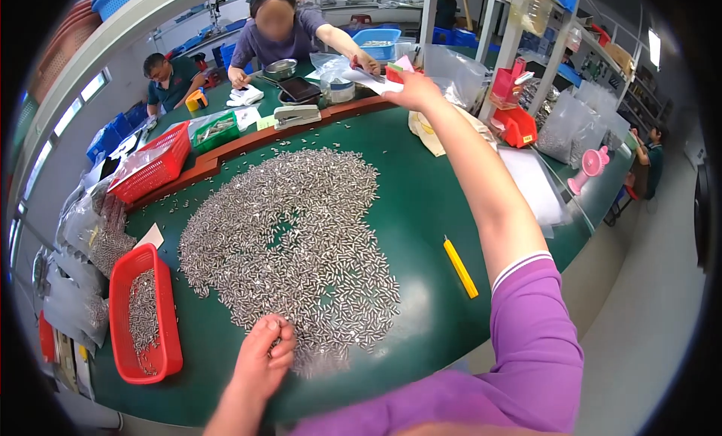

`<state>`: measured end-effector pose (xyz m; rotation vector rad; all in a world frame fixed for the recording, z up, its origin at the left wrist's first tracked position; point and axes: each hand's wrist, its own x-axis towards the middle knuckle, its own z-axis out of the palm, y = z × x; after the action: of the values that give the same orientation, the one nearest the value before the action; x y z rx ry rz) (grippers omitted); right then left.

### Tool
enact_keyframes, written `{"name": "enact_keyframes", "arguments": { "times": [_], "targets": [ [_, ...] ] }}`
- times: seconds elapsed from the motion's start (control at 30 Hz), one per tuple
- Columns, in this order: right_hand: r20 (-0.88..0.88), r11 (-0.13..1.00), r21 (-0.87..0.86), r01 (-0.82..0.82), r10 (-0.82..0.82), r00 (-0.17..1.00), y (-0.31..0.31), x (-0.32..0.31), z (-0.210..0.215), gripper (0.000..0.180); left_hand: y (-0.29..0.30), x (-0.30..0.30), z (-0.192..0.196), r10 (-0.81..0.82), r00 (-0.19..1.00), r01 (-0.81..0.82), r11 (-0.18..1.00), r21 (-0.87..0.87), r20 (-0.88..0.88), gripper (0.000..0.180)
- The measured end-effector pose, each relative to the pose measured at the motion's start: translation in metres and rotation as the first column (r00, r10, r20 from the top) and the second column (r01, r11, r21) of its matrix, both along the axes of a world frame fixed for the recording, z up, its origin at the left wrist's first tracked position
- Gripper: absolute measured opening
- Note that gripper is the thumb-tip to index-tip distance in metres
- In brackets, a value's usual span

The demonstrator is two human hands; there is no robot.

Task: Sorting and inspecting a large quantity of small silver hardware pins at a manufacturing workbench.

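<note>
Thousands of small silvery metal pins [289, 233] spread in a broad flat heap across the green tabletop [421, 210]. Left hand [263, 353] curled loosely at the near edge of that heap, fingertips [280, 337] pinched together down among the pins, though whether any pin is actually gripped cannot be told. Right hand [412, 90] stretched far out across the table on a bare forearm with a purple sleeve, fingers closed on the edge of a white paper slip [368, 79], well apart from the left. Same slip met from the far side by the hand of a co-worker in a purple top [367, 62], seated opposite. Just left of the heap, 1 long red plastic basket [143, 323] with a thin layer of the same pins inside; farther back, 1 more red mesh basket [154, 165] by the brown wooden strip [226, 154] dividing the table. Right of the heap, 1 yellow utility knife [459, 267] lying flat, apart from the pins. Near the strip, 1 grey stapler [295, 116]. At the right edge, 1 small pink fan [590, 165] upright.
</note>
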<state>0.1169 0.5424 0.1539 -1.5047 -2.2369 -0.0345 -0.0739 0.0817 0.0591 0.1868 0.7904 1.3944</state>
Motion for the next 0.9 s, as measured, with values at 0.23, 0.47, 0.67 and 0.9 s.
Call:
{"name": "enact_keyframes", "arguments": {
  "times": [0.23,0.47,0.67,0.9],
  "targets": [
    [0.237,0.871,0.446,0.206,-0.337,0.911,0.044,-0.083,-0.051,0.04,-0.001,-0.005,-0.006,0.144,0.989,-0.147,0.984,0.097,0.035,0.008],
    [0.329,0.809,0.571,0.142,-0.384,0.863,0.072,-0.087,-0.064,0.018,-0.004,-0.014,-0.002,0.152,0.988,-0.152,0.988,-0.006,0.005,0.01],
    [0.416,0.805,0.593,-0.02,-0.284,0.864,0.067,-0.064,-0.057,0.015,-0.003,-0.018,-0.01,0.168,0.984,-0.165,0.985,-0.056,0.057,0.01],
    [0.522,0.785,0.608,-0.119,-0.282,0.805,0.03,-0.01,-0.049,0.013,-0.005,-0.012,-0.008,0.164,0.975,-0.161,0.986,-0.033,0.152,0.009]
  ]
}}
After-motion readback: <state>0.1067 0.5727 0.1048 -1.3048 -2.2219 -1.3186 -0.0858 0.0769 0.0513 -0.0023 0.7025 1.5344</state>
